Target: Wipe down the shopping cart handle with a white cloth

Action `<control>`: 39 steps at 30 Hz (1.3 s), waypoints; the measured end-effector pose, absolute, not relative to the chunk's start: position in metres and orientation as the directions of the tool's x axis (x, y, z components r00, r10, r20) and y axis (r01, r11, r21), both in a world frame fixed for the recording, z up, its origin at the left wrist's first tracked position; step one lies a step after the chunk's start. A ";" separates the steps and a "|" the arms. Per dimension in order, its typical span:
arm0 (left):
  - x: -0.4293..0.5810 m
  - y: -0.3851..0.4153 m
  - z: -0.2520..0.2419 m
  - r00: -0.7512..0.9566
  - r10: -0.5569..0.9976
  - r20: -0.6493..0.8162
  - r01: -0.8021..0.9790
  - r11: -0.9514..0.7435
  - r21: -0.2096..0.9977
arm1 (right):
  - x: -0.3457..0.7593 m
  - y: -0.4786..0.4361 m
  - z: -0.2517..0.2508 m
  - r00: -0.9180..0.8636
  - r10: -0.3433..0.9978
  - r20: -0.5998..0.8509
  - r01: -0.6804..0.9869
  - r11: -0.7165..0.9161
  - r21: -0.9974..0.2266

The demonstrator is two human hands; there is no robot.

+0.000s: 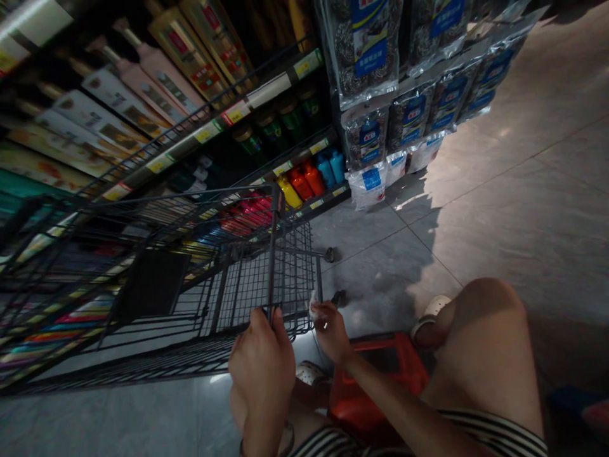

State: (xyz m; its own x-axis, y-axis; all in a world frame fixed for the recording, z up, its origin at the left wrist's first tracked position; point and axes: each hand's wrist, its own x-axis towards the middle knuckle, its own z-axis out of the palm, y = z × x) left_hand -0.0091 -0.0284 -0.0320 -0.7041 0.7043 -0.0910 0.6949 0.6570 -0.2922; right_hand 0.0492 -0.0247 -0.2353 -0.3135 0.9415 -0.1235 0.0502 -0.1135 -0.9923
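In the head view, we see one dark wire-mesh shopping cart [273, 254]. Our left hand [261, 355] wraps one of its metal bars; our right hand [330, 327] pinches one crumpled white wipe [313, 306] just beside the cart's lower rack. Two casters [330, 255] show under the cart. On its near side are two white shoes [431, 317] and one smooth orange-red stool [352, 406]. The cart partly blocks the shelves [266, 92] behind; to its right hang shiny plastic packs [412, 120].

Head-worn view, facing forward and steeply down, tilted sideways, near the cart [152, 282], shelves [269, 91] beyond
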 end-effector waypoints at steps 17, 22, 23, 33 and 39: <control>-0.061 -0.070 -0.018 -0.093 0.995 0.022 0.981 0.088 0.170 | 0.073 -0.001 -0.151 -0.239 0.971 -0.009 -0.030 -0.017 -0.999; -0.091 -0.096 -0.025 0.164 0.928 0.336 0.977 -0.199 0.075 | 0.064 -0.014 -0.156 -0.273 0.950 0.153 -0.004 0.158 -0.987; -0.097 -0.100 -0.028 0.175 0.915 0.363 0.975 -0.213 0.067 | 0.061 -0.017 -0.160 -0.295 0.937 0.189 0.006 0.200 -0.980; -0.104 -0.096 -0.054 0.137 0.887 0.441 0.984 -0.173 0.043 | 0.048 0.008 -0.196 -0.225 0.918 0.327 0.076 0.351 -0.933; -0.096 -0.077 -0.056 0.093 0.867 0.489 0.992 -0.120 0.025 | 0.040 0.052 -0.211 -0.239 0.946 0.219 0.139 0.256 -0.957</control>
